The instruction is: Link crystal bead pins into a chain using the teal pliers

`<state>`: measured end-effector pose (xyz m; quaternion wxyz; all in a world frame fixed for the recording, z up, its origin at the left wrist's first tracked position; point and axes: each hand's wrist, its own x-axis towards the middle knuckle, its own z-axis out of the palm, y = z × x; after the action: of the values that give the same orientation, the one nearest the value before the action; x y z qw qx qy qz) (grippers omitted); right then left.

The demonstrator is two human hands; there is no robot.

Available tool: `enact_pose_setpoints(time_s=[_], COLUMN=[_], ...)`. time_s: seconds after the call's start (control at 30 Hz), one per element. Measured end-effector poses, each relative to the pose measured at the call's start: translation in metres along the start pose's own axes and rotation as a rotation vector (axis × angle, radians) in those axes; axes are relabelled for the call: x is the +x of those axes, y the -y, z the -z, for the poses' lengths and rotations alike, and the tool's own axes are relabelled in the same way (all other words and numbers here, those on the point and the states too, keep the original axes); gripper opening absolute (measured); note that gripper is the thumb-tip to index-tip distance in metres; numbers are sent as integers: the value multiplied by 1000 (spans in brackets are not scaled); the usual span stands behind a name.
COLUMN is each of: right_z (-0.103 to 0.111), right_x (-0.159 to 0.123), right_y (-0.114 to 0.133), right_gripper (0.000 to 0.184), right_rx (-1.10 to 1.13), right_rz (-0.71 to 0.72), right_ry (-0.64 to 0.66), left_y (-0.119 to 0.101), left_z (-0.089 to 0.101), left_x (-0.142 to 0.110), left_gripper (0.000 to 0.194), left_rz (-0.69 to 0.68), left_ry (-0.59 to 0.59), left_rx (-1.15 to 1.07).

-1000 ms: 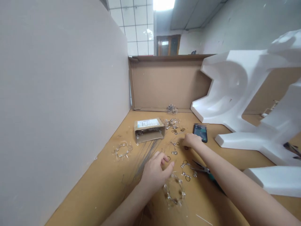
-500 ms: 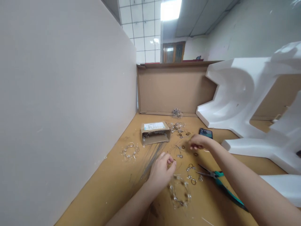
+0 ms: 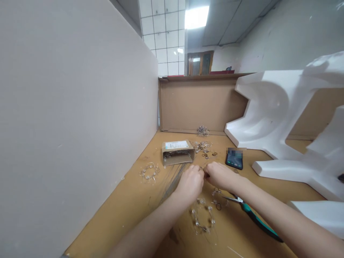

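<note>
My left hand (image 3: 191, 180) and my right hand (image 3: 219, 175) meet above the tabletop, fingertips pinched together and nearly touching. What lies between the fingers is too small and hidden to make out. Thin grey wires (image 3: 174, 182) run beside and under my left hand. Below the hands lies a ring of clear beads (image 3: 203, 216) with wire ends sticking out. Small dark rings with clear beads (image 3: 217, 199) sit under my right wrist. Green-handled pliers (image 3: 259, 220) lie with jaws apart, partly covered by my right forearm.
An open cardboard box (image 3: 177, 153) with a white label holds wiry bits. Another beaded ring (image 3: 149, 172) lies left. Behind are beaded wire piles (image 3: 202, 146) and a phone (image 3: 234, 159). White foam pieces (image 3: 268, 136) stand right; a pale panel (image 3: 80, 107) rises left.
My right hand lifted off the table near the phone and came left to my left hand. My left hand's fingers have closed. The view has shifted, showing more of the pliers and phone.
</note>
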<state>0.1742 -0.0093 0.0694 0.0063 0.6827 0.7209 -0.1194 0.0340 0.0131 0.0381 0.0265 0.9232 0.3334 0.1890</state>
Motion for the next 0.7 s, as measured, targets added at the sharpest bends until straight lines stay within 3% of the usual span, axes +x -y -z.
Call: enact_pose_setpoints(time_s=[0.2, 0.37, 0.43, 0.57, 0.7], right_z=[-4, -15, -20, -27, -37], right_x=[-8, -10, -13, -26, -36], right_y=[1, -7, -11, -13, -10], right_gripper=[26, 21, 21, 26, 36], right_rx=[96, 388, 566, 906, 1122], right_rz=[80, 98, 107, 122, 98], right_ry=[-64, -34, -11, -19, -58], left_y=[7, 16, 20, 21, 17], left_z=[5, 5, 6, 5, -2], left_x=[-3, -5, -7, -14, -23], left_gripper=[22, 15, 12, 21, 35], left_rz=[-21, -40, -18, 186, 238], left_ry=[73, 83, 87, 185, 112], left_rx=[-33, -199, -441, -1114, -1402])
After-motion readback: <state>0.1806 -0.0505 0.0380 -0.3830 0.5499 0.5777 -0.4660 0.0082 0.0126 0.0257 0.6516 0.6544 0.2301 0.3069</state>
